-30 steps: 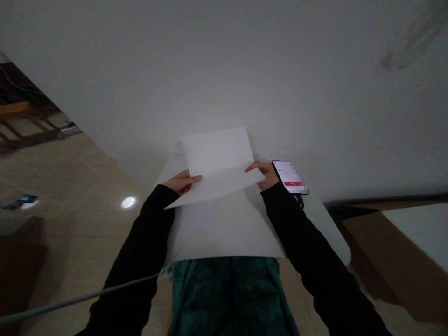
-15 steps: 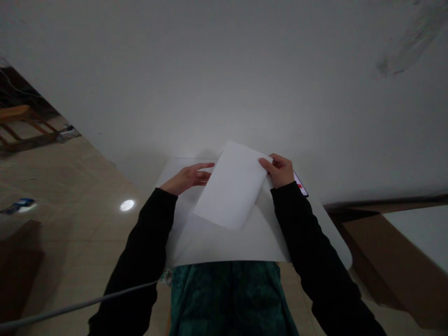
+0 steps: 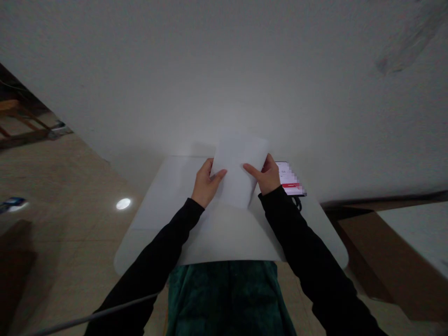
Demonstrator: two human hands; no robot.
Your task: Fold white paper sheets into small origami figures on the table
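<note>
A white sheet of paper [image 3: 236, 186], which looks folded, is held up above the table between my two hands. My left hand [image 3: 207, 182] grips its left edge, thumb on the near face and fingers behind. On the right edge my right hand [image 3: 265, 175] closes the same way, its thumb lying across the face. Beneath, to the left, another white sheet [image 3: 164, 196] lies flat on the white table [image 3: 231, 247]. Just beyond my right hand rests a phone [image 3: 290, 179] with its screen lit.
A pale wall [image 3: 224, 70] rises directly behind the table. To the right stands a brown cardboard box [image 3: 392, 261]. A grey cable [image 3: 105, 312] crosses my left forearm. On the floor at far left is a wooden stool [image 3: 14, 109].
My left hand has moved right and taken hold of the paper's left edge. The paper has turned more upright, and my right hand has shifted slightly left, uncovering more of the phone.
</note>
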